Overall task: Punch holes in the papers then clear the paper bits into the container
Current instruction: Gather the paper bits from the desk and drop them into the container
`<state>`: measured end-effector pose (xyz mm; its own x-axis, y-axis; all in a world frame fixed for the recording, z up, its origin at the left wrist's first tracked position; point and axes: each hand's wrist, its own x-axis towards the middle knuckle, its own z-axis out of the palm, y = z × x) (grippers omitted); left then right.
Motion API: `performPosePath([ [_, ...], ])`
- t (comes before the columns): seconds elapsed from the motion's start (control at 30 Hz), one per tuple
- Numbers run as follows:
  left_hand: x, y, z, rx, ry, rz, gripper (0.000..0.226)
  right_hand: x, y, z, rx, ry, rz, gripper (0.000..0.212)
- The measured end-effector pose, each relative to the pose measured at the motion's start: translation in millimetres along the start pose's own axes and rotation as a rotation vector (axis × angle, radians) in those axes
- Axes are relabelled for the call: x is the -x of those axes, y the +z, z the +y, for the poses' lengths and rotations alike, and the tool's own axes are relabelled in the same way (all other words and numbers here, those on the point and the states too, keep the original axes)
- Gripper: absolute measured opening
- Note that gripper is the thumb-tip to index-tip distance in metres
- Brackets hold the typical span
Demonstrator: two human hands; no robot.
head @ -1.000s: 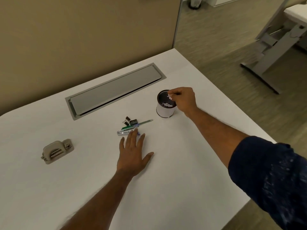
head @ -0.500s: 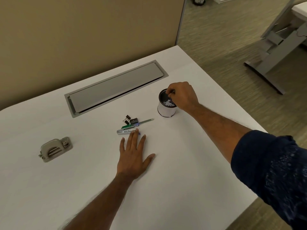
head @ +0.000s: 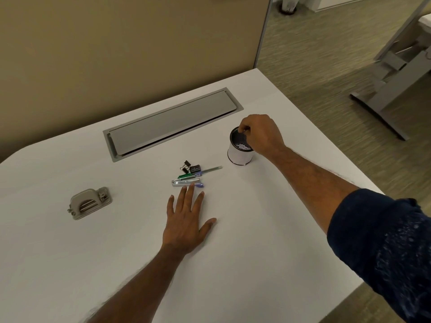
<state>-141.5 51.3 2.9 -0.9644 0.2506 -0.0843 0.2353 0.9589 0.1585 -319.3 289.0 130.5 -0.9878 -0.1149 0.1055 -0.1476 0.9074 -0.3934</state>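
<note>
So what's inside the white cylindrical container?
Small white paper bits lie in the dark interior of the white cylindrical container. The right hand reaches over its rim with curled fingers, hiding part of the inside; whether they pinch anything is hidden.

Your white table carries a grey hole punch at its left; binder clips, a green pen and a stapler lie clustered mid-table; the container stands upright to their right; your left hand lies flat, fingertips at the stapler.

White container, black inside; grey punch; speckled navy sleeve
</note>
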Motion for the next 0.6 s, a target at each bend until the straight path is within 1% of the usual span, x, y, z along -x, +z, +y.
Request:
performPosePath([
  [0.07, 4, -3, -4, -0.01, -0.012, -0.01, 0.083, 1, 2, -1, 0.028, 0.007, -0.003, 0.016],
  [0.17, 12, -7, -9, -0.006, -0.044, -0.019, 0.085, 5, 4, -2, -0.036, 0.027, -0.022, 0.021],
  [0.3, 27, -15, -19, 0.0, -0.077, -0.03, 0.089, 7, 2, -3, -0.115, 0.051, 0.035, 0.022],
  [0.47, 50, -21, -35, 0.015, -0.115, -0.02, 0.087, 12, 2, -5, -0.041, 0.052, 0.002, 0.023],
  [0.6, 67, -20, -44, 0.02, -0.122, -0.036, 0.089, 15, -2, -9, -0.071, 0.069, 0.022, 0.022],
])
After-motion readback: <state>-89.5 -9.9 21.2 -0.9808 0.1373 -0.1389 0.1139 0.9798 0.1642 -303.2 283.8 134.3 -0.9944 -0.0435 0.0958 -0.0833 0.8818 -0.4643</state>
